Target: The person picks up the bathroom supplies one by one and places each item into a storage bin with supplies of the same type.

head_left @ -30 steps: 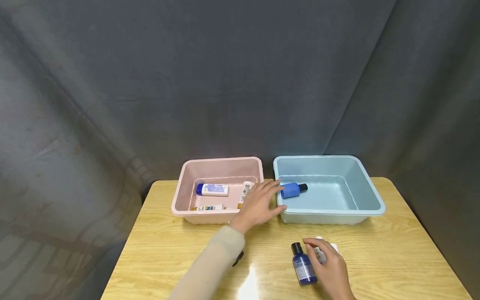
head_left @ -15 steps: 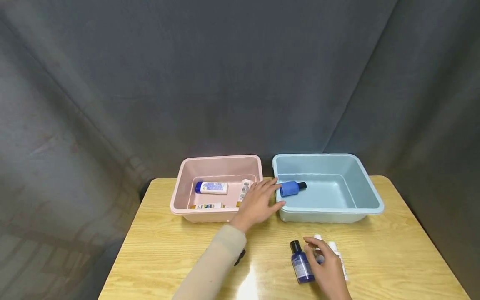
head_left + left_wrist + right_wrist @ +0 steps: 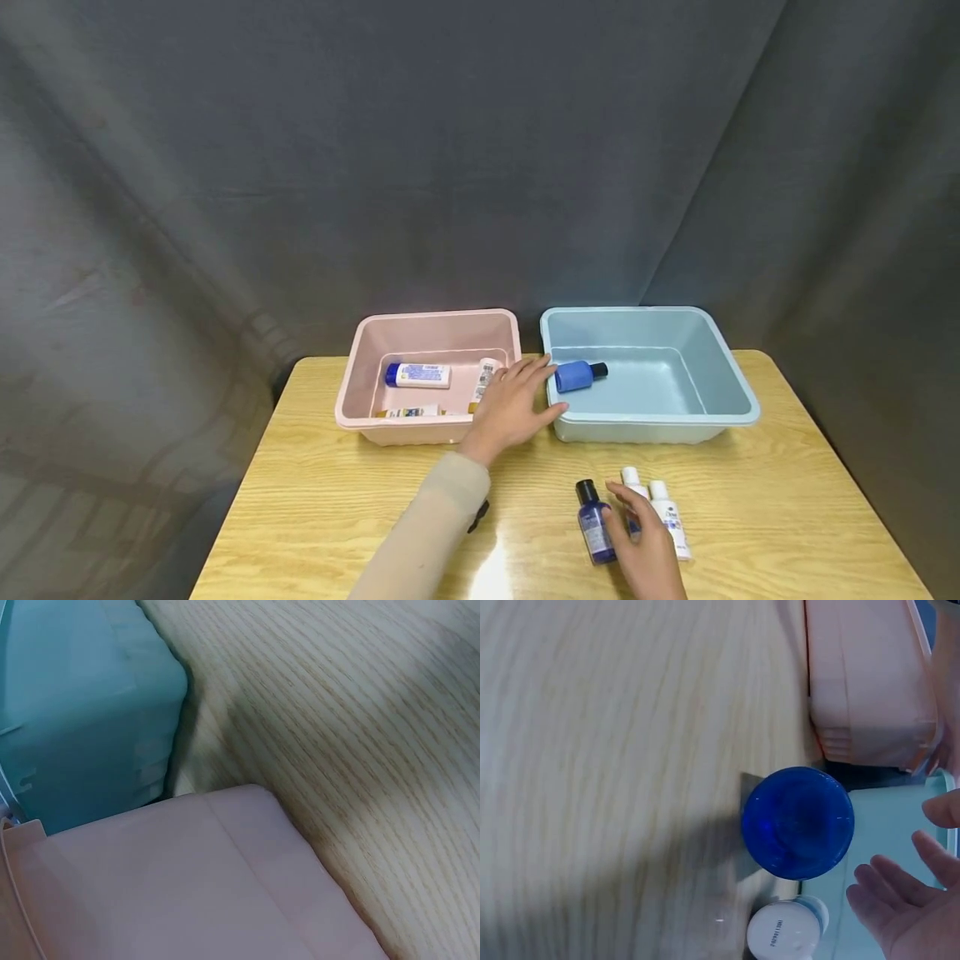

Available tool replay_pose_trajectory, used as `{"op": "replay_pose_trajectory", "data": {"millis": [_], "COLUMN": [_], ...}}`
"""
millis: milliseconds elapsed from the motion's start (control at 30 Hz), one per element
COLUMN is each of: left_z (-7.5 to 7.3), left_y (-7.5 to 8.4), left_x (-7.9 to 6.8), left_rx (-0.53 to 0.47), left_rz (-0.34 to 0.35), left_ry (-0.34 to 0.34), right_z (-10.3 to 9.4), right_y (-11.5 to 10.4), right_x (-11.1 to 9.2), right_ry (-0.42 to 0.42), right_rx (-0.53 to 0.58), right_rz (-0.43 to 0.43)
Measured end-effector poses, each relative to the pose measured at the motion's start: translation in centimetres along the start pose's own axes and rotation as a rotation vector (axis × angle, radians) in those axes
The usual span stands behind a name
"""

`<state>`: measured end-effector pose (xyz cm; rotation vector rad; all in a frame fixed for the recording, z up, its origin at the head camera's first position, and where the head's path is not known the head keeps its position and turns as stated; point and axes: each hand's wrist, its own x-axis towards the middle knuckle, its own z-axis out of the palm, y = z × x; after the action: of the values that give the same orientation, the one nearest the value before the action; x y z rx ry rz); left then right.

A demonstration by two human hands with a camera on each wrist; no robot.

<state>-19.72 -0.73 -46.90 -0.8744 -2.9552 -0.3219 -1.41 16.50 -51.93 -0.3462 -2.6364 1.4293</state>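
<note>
In the head view my left hand (image 3: pixel 512 408) reaches across the gap between the pink bin (image 3: pixel 352 396) and the light-blue bin (image 3: pixel 675 423). Its fingers are spread, with fingertips at the blue bin's near-left rim. My right hand (image 3: pixel 643 546) hovers at the bottles on the table, thumb beside a dark blue bottle (image 3: pixel 596 529) with a black cap. Two white bottles lie beside it; the hand partly covers the nearer one (image 3: pixel 631 477), while the outer one (image 3: pixel 669 518) shows its label. The right wrist view shows the dark blue bottle's round base, apart from the loose fingers (image 3: pixel 889 889).
Inside the pink bin lie a white bottle with a blue cap (image 3: pixel 418 376) and two white tubes with golden caps, one (image 3: pixel 483 382) partly behind my left hand. A blue bottle (image 3: pixel 573 377) with a black cap lies in the light-blue bin. Grey cloth (image 3: pixel 480 167) hangs behind the table.
My right hand has shifted slightly left and down, uncovering more of the two white bottles. The left hand stays at the bin rim. The head view has shifted slightly.
</note>
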Motion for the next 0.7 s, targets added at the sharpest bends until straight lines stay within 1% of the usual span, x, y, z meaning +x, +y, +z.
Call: {"op": "replay_pose_trajectory", "data": {"millis": [100, 167, 267, 367, 467, 600, 700], "left_z": [0.0, 0.0, 0.0, 0.1, 0.1, 0.1, 0.2], "left_y": [0.0, -0.1, 0.0, 0.0, 0.0, 0.1, 0.1], "left_x": [0.0, 0.0, 0.0, 0.0, 0.0, -0.1, -0.1], "left_rx": [-0.004, -0.003, 0.014, 0.019, 0.018, 0.018, 0.024], "left_rz": [-0.001, -0.003, -0.015, -0.015, -0.009, -0.002, 0.001], "left_ry": [0.001, 0.001, -0.006, -0.003, 0.005, 0.015, 0.021], "right_z": [0.2, 0.3, 0.6, 1.1, 1.6, 1.9, 1.9], "right_y": [0.2, 0.3, 0.6, 1.1, 1.4, 1.6, 1.7], "right_x": [-0.3, -0.4, -0.6, -0.7, -0.8, -0.8, -0.8], "right_ry": [-0.008, -0.012, -0.003, 0.019, 0.056, 0.102, 0.108], "right_rx": [-0.011, -0.015, -0.023, -0.060, -0.093, -0.101, -0.101], "right_rz": [0.027, 0.023, -0.007, -0.048, -0.094, -0.142, -0.148]}}
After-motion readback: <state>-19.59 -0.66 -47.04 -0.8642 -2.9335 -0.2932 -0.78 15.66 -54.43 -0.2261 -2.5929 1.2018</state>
